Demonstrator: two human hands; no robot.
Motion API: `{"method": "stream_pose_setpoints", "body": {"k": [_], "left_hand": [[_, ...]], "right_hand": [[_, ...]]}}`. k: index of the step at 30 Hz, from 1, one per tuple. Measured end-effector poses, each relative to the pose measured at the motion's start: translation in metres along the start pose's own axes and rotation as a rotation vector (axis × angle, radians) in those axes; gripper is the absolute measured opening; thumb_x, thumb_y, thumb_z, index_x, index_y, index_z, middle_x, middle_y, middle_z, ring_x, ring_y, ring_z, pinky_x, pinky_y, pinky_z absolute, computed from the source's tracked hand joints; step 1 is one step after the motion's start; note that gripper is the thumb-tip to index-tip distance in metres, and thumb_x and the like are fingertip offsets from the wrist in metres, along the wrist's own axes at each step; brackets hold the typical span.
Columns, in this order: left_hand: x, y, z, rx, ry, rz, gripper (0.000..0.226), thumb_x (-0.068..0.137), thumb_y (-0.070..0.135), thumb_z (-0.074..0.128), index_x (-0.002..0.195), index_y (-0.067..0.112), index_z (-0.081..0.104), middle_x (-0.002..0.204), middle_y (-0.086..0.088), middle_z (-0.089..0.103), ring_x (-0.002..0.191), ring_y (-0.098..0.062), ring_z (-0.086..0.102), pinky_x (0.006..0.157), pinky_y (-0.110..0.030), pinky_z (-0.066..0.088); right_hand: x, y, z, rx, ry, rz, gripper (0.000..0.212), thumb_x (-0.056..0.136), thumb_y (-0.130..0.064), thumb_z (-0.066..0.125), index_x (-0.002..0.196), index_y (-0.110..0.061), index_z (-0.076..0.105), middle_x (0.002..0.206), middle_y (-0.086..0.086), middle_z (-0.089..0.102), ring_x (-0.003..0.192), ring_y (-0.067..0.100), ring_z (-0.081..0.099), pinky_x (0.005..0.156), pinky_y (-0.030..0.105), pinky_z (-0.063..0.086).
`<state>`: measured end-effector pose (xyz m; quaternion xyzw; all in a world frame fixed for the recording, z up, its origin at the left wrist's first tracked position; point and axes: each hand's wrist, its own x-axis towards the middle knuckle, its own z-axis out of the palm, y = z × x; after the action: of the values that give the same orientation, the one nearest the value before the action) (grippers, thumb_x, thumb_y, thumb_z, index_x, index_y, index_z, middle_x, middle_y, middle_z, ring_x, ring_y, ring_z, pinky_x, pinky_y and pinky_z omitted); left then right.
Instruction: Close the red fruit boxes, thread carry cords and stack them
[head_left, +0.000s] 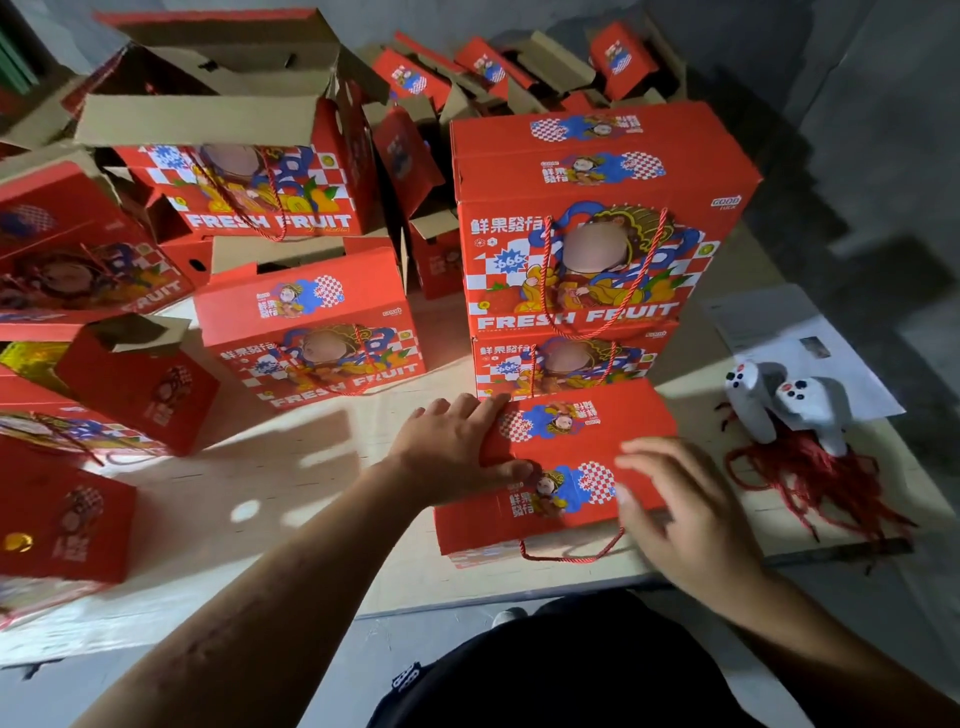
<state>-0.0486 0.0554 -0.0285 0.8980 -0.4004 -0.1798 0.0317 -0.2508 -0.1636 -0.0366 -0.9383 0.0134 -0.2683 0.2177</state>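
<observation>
The left hand (457, 452) presses its flat fingers on the closed red box (561, 467) at the worktop (311, 467) edge, probably to steady it, while the right hand (680, 509) hovers open over its near side.
</observation>
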Motion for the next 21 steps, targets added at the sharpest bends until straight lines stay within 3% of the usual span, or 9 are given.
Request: {"method": "stream_pose_setpoints", "body": {"k": [2, 3, 6, 7, 9, 12, 15, 18, 21], "left_hand": [[0.001, -0.002, 0.007, 0.029, 0.063, 0.011, 0.111, 0.074, 0.101, 0.026, 0.163, 0.034, 0.019, 0.147, -0.001, 0.053, 0.127, -0.031, 0.056, 0.106, -0.046, 0.047], [0.002, -0.004, 0.008, 0.031, 0.098, 0.017, 0.109, 0.075, 0.100, 0.029, 0.162, 0.034, 0.024, 0.144, 0.000, 0.056, 0.124, -0.031, 0.059, 0.103, -0.045, 0.049], [0.010, -0.011, 0.005, 0.068, 0.134, 0.042, 0.105, 0.077, 0.098, 0.029, 0.160, 0.034, 0.030, 0.137, 0.001, 0.062, 0.118, -0.031, 0.065, 0.093, -0.043, 0.054], [0.012, -0.012, 0.003, 0.081, 0.123, 0.048, 0.105, 0.077, 0.098, 0.026, 0.161, 0.034, 0.029, 0.138, 0.001, 0.062, 0.119, -0.031, 0.066, 0.092, -0.043, 0.055], [0.014, -0.013, 0.001, 0.094, 0.108, 0.050, 0.107, 0.076, 0.099, 0.017, 0.161, 0.035, 0.025, 0.141, 0.000, 0.059, 0.120, -0.031, 0.064, 0.093, -0.044, 0.055], [0.011, -0.009, 0.009, 0.107, 0.134, 0.035, 0.109, 0.075, 0.102, 0.010, 0.159, 0.035, 0.022, 0.142, -0.001, 0.056, 0.122, -0.030, 0.058, 0.099, -0.045, 0.049], [0.004, -0.005, 0.020, 0.142, 0.175, 0.008, 0.109, 0.076, 0.102, 0.013, 0.159, 0.032, 0.023, 0.141, -0.001, 0.053, 0.122, -0.028, 0.054, 0.104, -0.046, 0.043], [0.002, -0.002, 0.022, 0.203, 0.223, 0.019, 0.115, 0.075, 0.104, 0.013, 0.162, 0.031, 0.020, 0.143, -0.004, 0.050, 0.125, -0.029, 0.049, 0.111, -0.047, 0.036], [0.001, -0.003, 0.019, 0.235, 0.220, 0.061, 0.115, 0.076, 0.103, 0.016, 0.164, 0.030, 0.016, 0.148, -0.005, 0.047, 0.129, -0.030, 0.048, 0.114, -0.046, 0.033]], "right_hand": [[0.020, 0.004, -0.005, -0.079, 0.014, 0.053, 0.040, 0.095, -0.041, 0.066, 0.121, -0.010, 0.068, 0.121, 0.005, 0.059, 0.109, 0.031, 0.061, 0.094, 0.048, 0.051], [0.033, 0.007, -0.004, -0.131, -0.080, 0.076, 0.055, 0.092, -0.051, 0.067, 0.133, -0.014, 0.062, 0.130, 0.006, 0.055, 0.117, 0.031, 0.057, 0.099, 0.048, 0.049], [0.070, 0.021, 0.002, -0.285, -0.569, 0.112, 0.092, 0.087, -0.078, 0.044, 0.161, -0.028, 0.024, 0.167, -0.002, 0.023, 0.149, 0.026, 0.027, 0.119, 0.048, 0.029], [0.078, 0.025, 0.005, -0.327, -0.671, 0.099, 0.093, 0.088, -0.081, 0.032, 0.163, -0.029, 0.019, 0.170, -0.005, 0.017, 0.154, 0.024, 0.020, 0.123, 0.045, 0.023], [0.085, 0.029, 0.010, -0.399, -0.705, 0.040, 0.090, 0.090, -0.080, 0.019, 0.163, -0.028, 0.023, 0.166, -0.003, 0.028, 0.151, 0.024, 0.026, 0.122, 0.043, 0.026], [0.076, 0.027, 0.019, -0.503, -0.682, -0.010, 0.079, 0.095, -0.073, 0.023, 0.164, -0.032, 0.019, 0.158, 0.001, 0.035, 0.143, 0.028, 0.034, 0.115, 0.045, 0.034], [0.065, 0.025, 0.025, -0.500, -0.725, 0.057, 0.079, 0.098, -0.069, 0.025, 0.164, -0.035, -0.002, 0.165, 0.006, 0.017, 0.153, 0.030, 0.015, 0.122, 0.050, 0.023], [0.066, 0.025, 0.027, -0.459, -0.811, 0.099, 0.079, 0.101, -0.068, 0.025, 0.158, -0.040, -0.022, 0.170, 0.005, -0.014, 0.157, 0.028, -0.013, 0.128, 0.052, 0.001], [0.074, 0.023, 0.021, -0.378, -0.915, 0.142, 0.081, 0.100, -0.071, 0.028, 0.154, -0.046, -0.027, 0.168, 0.002, -0.028, 0.155, 0.024, -0.026, 0.126, 0.052, -0.006]]}}
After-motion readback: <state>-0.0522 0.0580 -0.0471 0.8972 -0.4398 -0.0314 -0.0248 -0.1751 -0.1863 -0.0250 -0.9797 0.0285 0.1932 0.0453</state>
